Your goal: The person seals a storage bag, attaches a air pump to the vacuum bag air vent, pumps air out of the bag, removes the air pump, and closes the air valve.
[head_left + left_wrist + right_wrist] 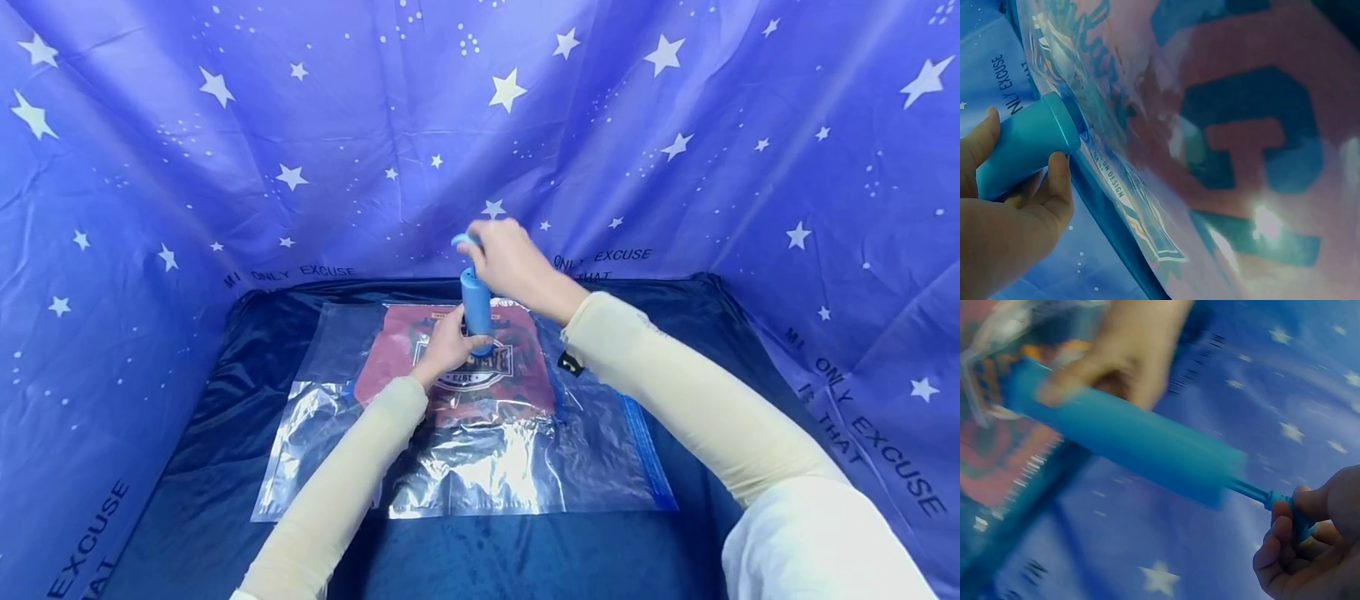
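Observation:
A blue hand pump (477, 304) stands upright on a clear plastic storage bag (480, 467). Inside the bag lies a folded red garment (390, 358) with printed lettering. My left hand (448, 342) grips the lower end of the pump barrel, fingers and thumb round it close over the bag, as the left wrist view also shows. My right hand (513, 258) holds the pump handle (1291, 515) above the barrel. In the right wrist view a stretch of thin rod (1249, 489) shows between barrel and handle.
The bag lies on a dark blue velvety cloth (420, 558). A blue strip (647, 450) runs along the bag's right edge. A small black item (570, 364) lies near my right forearm. Blue star-printed curtains (390, 125) surround the back and sides.

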Tool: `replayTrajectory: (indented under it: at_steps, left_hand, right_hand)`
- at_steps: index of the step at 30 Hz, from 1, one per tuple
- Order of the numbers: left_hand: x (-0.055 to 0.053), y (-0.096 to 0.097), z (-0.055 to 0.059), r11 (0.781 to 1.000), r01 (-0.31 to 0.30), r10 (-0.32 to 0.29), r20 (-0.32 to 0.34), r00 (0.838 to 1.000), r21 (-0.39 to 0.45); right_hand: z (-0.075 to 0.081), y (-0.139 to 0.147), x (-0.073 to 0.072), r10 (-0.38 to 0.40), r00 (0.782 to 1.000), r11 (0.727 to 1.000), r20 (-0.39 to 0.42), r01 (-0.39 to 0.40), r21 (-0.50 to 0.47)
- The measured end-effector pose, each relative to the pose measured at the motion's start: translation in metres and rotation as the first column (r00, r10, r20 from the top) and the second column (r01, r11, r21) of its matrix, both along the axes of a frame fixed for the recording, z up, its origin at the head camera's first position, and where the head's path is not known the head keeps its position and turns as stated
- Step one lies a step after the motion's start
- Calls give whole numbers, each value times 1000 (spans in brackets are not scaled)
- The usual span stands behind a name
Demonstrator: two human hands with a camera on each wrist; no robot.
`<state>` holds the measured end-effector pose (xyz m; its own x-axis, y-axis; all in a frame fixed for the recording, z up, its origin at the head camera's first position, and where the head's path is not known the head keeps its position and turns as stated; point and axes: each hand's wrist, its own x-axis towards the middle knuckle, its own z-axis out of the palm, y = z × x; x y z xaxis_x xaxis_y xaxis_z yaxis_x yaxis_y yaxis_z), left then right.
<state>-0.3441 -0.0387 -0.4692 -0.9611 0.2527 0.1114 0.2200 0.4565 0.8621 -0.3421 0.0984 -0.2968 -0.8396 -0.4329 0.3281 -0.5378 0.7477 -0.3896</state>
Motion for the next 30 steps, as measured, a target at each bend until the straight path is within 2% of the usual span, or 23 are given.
replayTrajectory:
  at_steps: [3, 6, 8, 11, 14, 16, 18, 20, 22, 24, 26, 30]
  left_hand:
    - [-1, -1, 1, 1000, 10, -10, -14, 1000, -20]
    - [-2, -1, 2, 1000, 14, -15, -27, 1000, -27]
    - [-2, -1, 2, 1000, 6, -7, -28, 1000, -29]
    - [-1, -1, 0, 1000, -2, 2, -13, 1000, -22]
    - [0, -1, -1, 1000, -10, 10, -3, 1000, -24]
    - [1, -1, -2, 1000, -17, 17, 0, 1000, -26]
    - [1, -2, -2, 999, -22, 22, 3, 1000, -31]
    - [0, -2, -2, 999, -20, 20, 6, 1000, -30]
    - [0, -2, -1, 1000, -12, 12, 5, 1000, -28]
    - [-2, -3, -2, 1000, -8, 8, 2, 1000, -15]
    - [-2, -2, -3, 1000, -10, 10, -5, 1000, -10]
    - [-2, -1, -6, 1000, 2, -2, -23, 1000, -12]
  right_hand:
    - [-22, 2, -3, 1, 1000, 999, 22, -2, 38]
    - [-22, 4, -4, 7, 1000, 999, 10, -7, 38]
    - [-9, 4, -3, 9, 1000, 1000, 17, -9, 21]
    - [23, 4, 3, 14, 1000, 1000, -16, -15, -23]
    - [59, 2, 12, 11, 993, 996, -118, -22, -88]
    - [77, 1, 15, -2, 979, 993, -204, -22, -116]
    - [87, 0, 17, -22, 965, 991, -262, -13, -132]
    - [89, 1, 18, -39, 958, 989, -282, -2, -145]
    - [85, 1, 17, -41, 965, 990, -261, 4, -140]
    - [72, -1, 14, -29, 974, 993, -223, 2, -119]
    - [52, -1, 11, -14, 986, 996, -165, -2, -93]
    - [-1, 0, 5, 2, 999, 1000, -39, -3, -28]
